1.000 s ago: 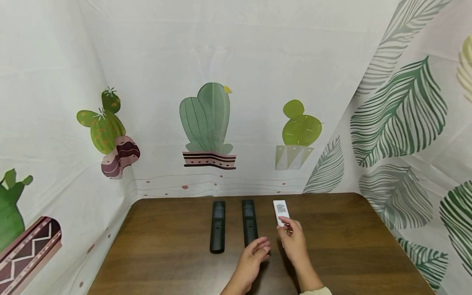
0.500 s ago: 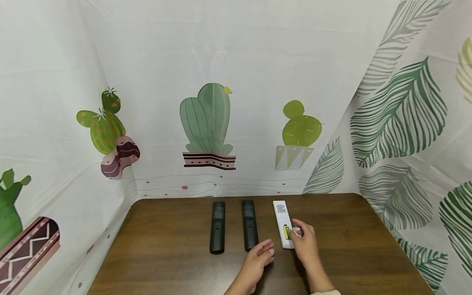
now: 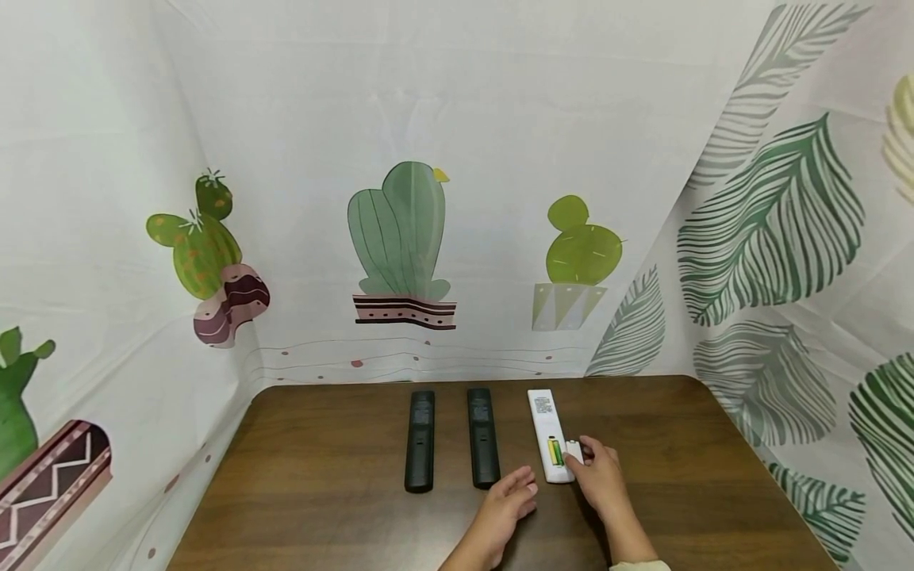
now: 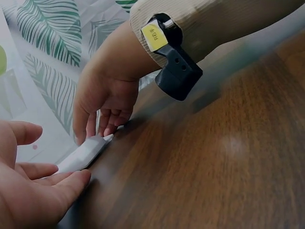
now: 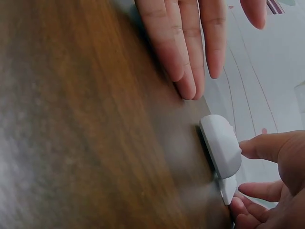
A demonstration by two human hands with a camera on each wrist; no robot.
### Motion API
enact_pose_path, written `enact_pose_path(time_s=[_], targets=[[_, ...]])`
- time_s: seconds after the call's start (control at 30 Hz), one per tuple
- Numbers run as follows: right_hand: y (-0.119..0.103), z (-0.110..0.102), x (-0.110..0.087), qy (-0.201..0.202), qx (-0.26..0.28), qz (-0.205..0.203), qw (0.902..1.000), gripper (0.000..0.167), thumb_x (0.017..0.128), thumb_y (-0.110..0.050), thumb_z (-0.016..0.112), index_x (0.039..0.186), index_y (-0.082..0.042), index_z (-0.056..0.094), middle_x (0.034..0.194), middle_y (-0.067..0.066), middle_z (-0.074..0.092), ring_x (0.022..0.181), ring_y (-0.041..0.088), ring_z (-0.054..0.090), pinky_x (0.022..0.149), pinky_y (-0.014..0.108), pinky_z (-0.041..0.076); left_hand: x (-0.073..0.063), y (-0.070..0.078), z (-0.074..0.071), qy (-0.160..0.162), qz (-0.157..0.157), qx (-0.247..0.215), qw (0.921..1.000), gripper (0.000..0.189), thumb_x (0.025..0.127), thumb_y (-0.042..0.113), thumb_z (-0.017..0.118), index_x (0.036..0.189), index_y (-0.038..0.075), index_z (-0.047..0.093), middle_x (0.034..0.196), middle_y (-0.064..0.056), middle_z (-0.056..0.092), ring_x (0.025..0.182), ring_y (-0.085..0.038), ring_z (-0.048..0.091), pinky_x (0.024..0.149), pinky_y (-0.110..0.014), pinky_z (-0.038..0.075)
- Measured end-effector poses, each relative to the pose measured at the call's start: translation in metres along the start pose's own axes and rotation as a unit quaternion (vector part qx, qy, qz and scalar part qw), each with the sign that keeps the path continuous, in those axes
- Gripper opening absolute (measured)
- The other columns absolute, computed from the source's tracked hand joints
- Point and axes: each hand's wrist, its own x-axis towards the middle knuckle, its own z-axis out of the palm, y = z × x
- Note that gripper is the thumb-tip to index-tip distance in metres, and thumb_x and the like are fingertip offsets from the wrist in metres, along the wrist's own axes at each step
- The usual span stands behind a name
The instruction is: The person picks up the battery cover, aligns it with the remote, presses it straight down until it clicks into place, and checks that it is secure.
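The white remote (image 3: 543, 424) lies lower right of centre, its long axis leaning upper left. The right hand (image 3: 602, 474), nearer, pinches the cover (image 3: 574, 450) just beside it; the left hand (image 3: 502, 509), fingers loosely extended, is empty, lower left.

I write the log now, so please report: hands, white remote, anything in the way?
Left hand open, empty. Right hand holding white cover. White remote flat, cover off. Black remotes on the left, not in the way.
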Motion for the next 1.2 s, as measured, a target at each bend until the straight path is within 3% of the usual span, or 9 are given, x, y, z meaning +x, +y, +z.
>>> enact_pose_path(time_s=[0.27,0.73,1.2], targets=[[0.001,-0.001,0.001,-0.016,-0.015,-0.004,0.9998,0.06,0.092,-0.023,0.07,0.137,0.011,0.051,0.124,0.029,0.057,0.106,0.034,0.062,0.086,0.037,0.049,0.003,-0.005,0.005,-0.017,-0.002,-0.007,0.9998,0.06,0.1,0.016,0.056,0.148,-0.015,0.037,0.152,-0.034,0.042,0.139,-0.042,0.048,0.109,-0.046,0.048],[0.005,-0.001,0.003,-0.025,0.015,0.007,0.9996,0.056,0.093,-0.02,0.068,0.136,0.013,0.053,0.121,0.027,0.057,0.109,0.034,0.057,0.085,0.033,0.046,0.008,-0.007,0.014,-0.028,-0.007,-0.01,0.9995,0.065,0.095,0.012,0.058,0.149,-0.014,0.034,0.155,-0.033,0.038,0.144,-0.042,0.041,0.112,-0.046,0.045],[0.007,-0.002,0.004,-0.023,0.029,0.014,0.9992,0.046,0.091,-0.02,0.072,0.123,0.011,0.06,0.107,0.021,0.06,0.094,0.023,0.056,0.076,0.029,0.045,0.015,-0.007,0.019,-0.012,-0.008,-0.024,0.9996,0.062,0.093,0.009,0.058,0.147,-0.015,0.037,0.154,-0.032,0.039,0.139,-0.037,0.049,0.105,-0.042,0.051]])
